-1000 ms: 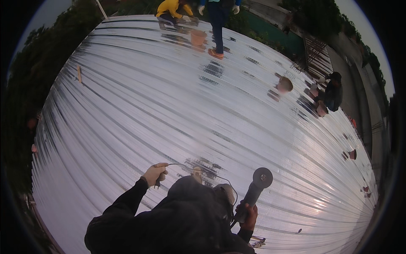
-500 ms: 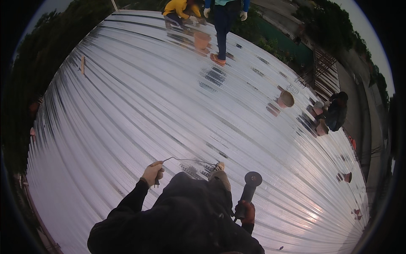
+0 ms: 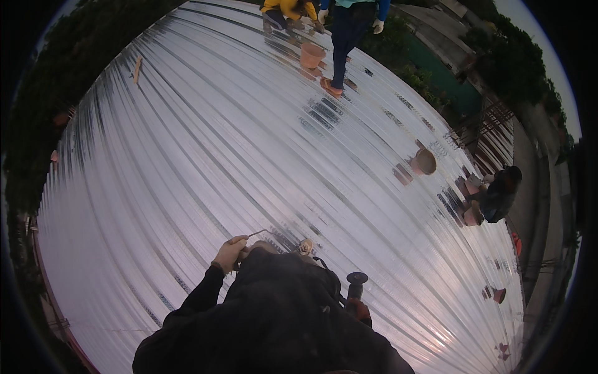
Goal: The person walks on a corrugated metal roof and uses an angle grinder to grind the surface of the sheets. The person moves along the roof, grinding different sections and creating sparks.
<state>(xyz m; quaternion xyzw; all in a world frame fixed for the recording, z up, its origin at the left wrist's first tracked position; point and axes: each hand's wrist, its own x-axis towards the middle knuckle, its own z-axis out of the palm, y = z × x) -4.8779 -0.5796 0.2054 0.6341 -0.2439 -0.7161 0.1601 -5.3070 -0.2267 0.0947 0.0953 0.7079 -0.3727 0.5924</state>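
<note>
On the silvery ribbed metal roof (image 3: 187, 156), I am standing with one shod foot (image 3: 305, 247) showing in front of me. My left hand (image 3: 230, 252) is closed around a thin dark power cord (image 3: 257, 233), and a bent length of it sticks out toward my foot. At my right side, my right hand (image 3: 359, 310) grips a dark angle grinder (image 3: 355, 287) by its body, with the round disc end pointing away from me. My dark jacket hides part of the cord and the lower end of the grinder.
A person in yellow (image 3: 289, 9) crouches at the far edge beside a standing person (image 3: 350, 37) and an orange bucket (image 3: 311, 56). Another bucket (image 3: 425, 162) stands to the right, near a crouching person (image 3: 501, 193). A wooden stick (image 3: 137, 70) lies far left.
The grinder has come lower and closer to my body. Less of the cord shows ahead of my left hand. My foot appears farther left, and the whole view has shifted slightly.
</note>
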